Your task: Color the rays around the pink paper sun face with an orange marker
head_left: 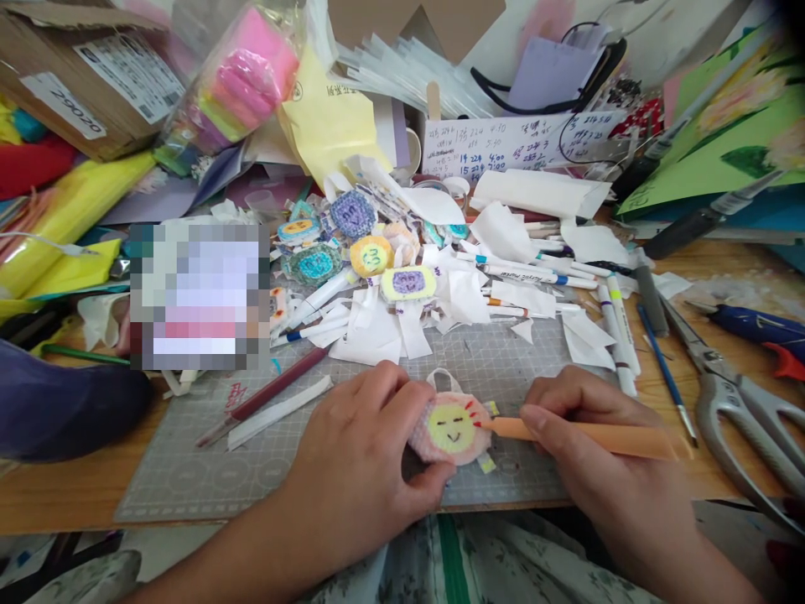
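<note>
My left hand (371,428) grips the left edge of a small round fabric piece (454,429), thumb below and fingers above. It is pink with a yellow centre, a drawn smiling face, red marks at its upper right and a white loop on top. In my right hand (584,445) is an orange marker (610,438), held like a pen, its tip at the right rim of the yellow centre beside the red marks. Both hands are over the grey cutting mat (264,486). Similar face pieces (373,255) in purple, teal and yellow lie in a pile behind.
White paper scraps (371,327) and several markers (521,275) litter the mat's far side. Scissors (723,403) and a thin paintbrush (667,369) lie right. A dark red pen (277,386) lies left. A cardboard box (88,75) stands back left.
</note>
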### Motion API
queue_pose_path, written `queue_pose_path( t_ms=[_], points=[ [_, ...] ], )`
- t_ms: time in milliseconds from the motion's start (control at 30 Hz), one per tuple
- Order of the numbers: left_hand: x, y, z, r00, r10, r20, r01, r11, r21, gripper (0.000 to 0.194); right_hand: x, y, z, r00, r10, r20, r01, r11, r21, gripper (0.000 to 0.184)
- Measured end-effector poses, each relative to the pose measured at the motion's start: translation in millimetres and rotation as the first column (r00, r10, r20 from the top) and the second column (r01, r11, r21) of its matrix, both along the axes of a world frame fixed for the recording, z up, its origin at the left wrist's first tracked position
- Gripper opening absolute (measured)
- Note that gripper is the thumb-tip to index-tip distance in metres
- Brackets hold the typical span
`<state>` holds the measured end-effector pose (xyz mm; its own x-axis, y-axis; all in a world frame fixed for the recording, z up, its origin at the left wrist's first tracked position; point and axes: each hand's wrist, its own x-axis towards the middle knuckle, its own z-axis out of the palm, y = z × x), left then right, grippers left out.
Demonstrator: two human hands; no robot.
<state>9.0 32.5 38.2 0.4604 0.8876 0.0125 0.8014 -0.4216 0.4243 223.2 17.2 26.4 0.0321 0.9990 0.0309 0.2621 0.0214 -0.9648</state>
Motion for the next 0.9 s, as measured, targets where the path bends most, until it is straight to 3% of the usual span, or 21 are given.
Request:
queue_pose_path(
  t_ms=[100, 200, 333, 467, 700, 900],
  points=[
    [0.4, 0.5, 0.1, 1.000, -0.002, 0.004, 0.002, 1.000, -0.001, 0.031, 1.3, -1.1, -1.3, 0.998, -0.010, -0.064, 0.010, 1.000, 0.001, 0.024],
    [0.8, 0.6, 0.5, 1.000, -0.007, 0.006, 0.008, 1.000, -0.005, 0.030, 1.4, -1.2, -1.1, 1.000, -0.002, 0.000, 0.002, 1.000, -0.022, 0.025],
    [0.4, 0.3, 0.4, 1.000, -0.006, 0.010, 0.006, 1.000, -0.009, 0.031, -0.1, -0.6, 0.2, 0.997, -0.040, -0.073, 0.039, 0.999, -0.010, 0.026],
    [-0.4, 0.3, 0.2, 1.000, 0.002, 0.017, -0.001, 1.000, -0.022, 0.032, -0.1, -1.0, -0.6, 1.000, -0.020, -0.019, 0.019, 0.999, -0.043, 0.026],
    [-0.6, 0.0, -0.1, 1.000, -0.012, 0.018, 0.012, 1.000, -0.010, 0.032, 4.5, -1.0, -7.6, 0.970, -0.035, -0.241, 0.026, 0.999, -0.040, 0.025],
    [-1.1, 0.5, -1.4, 1.000, -0.006, 0.020, 0.006, 1.000, 0.006, 0.033, 3.1, -2.0, -4.2, 0.997, 0.070, -0.027, -0.071, 0.997, -0.032, 0.026]
  ],
)
